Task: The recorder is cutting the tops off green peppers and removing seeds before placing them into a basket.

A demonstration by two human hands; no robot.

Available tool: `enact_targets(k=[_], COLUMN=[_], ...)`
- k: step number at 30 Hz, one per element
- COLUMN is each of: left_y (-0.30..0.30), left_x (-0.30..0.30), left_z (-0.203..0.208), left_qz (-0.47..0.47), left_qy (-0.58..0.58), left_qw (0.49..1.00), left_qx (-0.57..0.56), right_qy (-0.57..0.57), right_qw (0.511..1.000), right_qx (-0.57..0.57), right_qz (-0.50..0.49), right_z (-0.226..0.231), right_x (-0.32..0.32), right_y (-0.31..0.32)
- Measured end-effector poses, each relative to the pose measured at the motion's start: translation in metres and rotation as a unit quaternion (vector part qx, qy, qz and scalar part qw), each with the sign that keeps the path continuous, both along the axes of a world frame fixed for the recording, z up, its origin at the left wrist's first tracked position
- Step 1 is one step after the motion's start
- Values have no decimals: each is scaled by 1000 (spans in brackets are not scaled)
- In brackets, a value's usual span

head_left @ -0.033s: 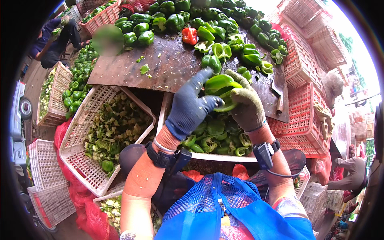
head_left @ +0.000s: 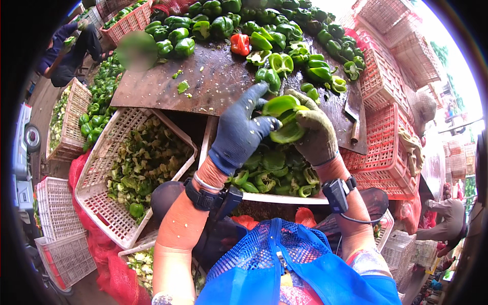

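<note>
My left hand (head_left: 239,127), in a dark blue glove, has its thumb and fingers at the left edge of a cut-open green bell pepper (head_left: 288,133). The pepper's hollow inside shows. My right hand (head_left: 317,129), in a grey-green glove, grips it from the right, with fingertips partly behind it. Under my hands stands a white crate (head_left: 284,199) of cut green pepper pieces (head_left: 272,161). Just beyond them, a whole green pepper (head_left: 268,78) and cut halves (head_left: 281,64) lie on the wooden board (head_left: 152,91).
A knife (head_left: 353,119) rests at the board's right side. A red pepper (head_left: 240,44) sits before piled green peppers (head_left: 222,26). On the left, a tilted white crate (head_left: 104,213) holds pepper scraps. Red crates (head_left: 378,147) stand at right. A person (head_left: 71,51) sits far left.
My left hand has shifted very slightly left, and the pepper has turned a little in my grip. The rest looks the same.
</note>
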State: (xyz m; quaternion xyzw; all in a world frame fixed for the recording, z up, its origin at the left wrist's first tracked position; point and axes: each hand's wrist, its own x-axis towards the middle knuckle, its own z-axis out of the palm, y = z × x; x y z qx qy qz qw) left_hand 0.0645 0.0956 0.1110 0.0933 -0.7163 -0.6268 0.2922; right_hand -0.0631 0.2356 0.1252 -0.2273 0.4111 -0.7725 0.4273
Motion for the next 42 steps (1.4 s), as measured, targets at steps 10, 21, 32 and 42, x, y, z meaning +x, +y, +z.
enact_targets(k=[10,21,32,42], left_y=[-26,-32,-21,7], left_x=[-1,-13,-24,8], left_z=[-26,-34,-21,-8], left_qz=[141,138,35,30], left_qy=[-142,-149,-21,-48], left_qw=[980,979,981,980], left_qx=[-5,-28,-191,-192], right_qy=[549,630,69,402], right_qw=[752,674,970,863], right_qx=[365,380,180,303], right_qz=[-2,-69,147,-36], right_z=[-22,-61,15,0], right_x=[-44,-113,-33,27], right_y=[8,-121,-20,2])
